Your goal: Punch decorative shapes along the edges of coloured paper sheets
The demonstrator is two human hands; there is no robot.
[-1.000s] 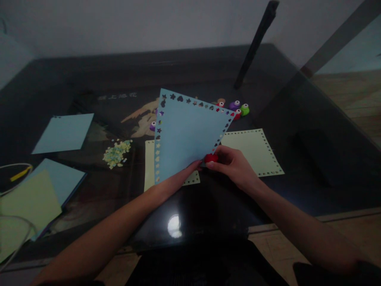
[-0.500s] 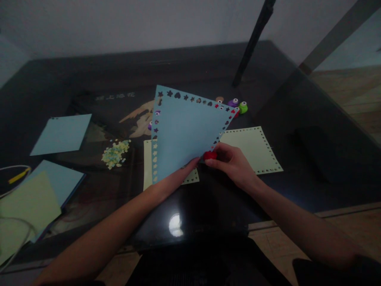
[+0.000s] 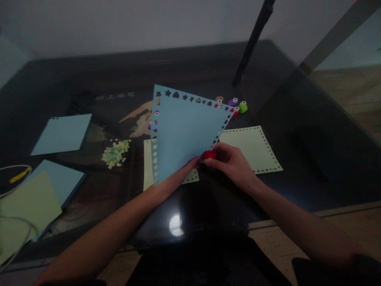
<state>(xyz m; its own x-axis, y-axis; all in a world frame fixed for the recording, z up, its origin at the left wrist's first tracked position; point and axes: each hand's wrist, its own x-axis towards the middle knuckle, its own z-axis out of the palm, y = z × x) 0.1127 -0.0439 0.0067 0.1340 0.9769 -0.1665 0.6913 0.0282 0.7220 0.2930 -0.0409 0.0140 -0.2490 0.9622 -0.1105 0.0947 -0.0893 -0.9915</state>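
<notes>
A blue sheet point(image 3: 186, 131) is held up at a tilt, with star, heart and flower holes along its top, left and right edges. My left hand point(image 3: 190, 165) is at its lower edge, closed on the sheet, with most fingers hidden behind it. My right hand point(image 3: 228, 159) grips a small red punch point(image 3: 209, 155) at the sheet's lower right corner. Behind the sheet lie two pale green sheets with holes along their edges, one at the right point(image 3: 251, 151) and one partly covered point(image 3: 147, 167).
Green point(image 3: 243, 107), purple point(image 3: 233, 103) and other punches stand behind the sheet. Cut paper bits point(image 3: 116, 154) lie left of centre. Blue point(image 3: 64, 134) and green point(image 3: 28, 214) sheets and a white cable point(image 3: 20, 167) are at the left. A black pole point(image 3: 253, 43) rises at the back.
The blue sheet has shifted slightly to the left, and its lower left corner shows a little more. Both hands stay almost where they were.
</notes>
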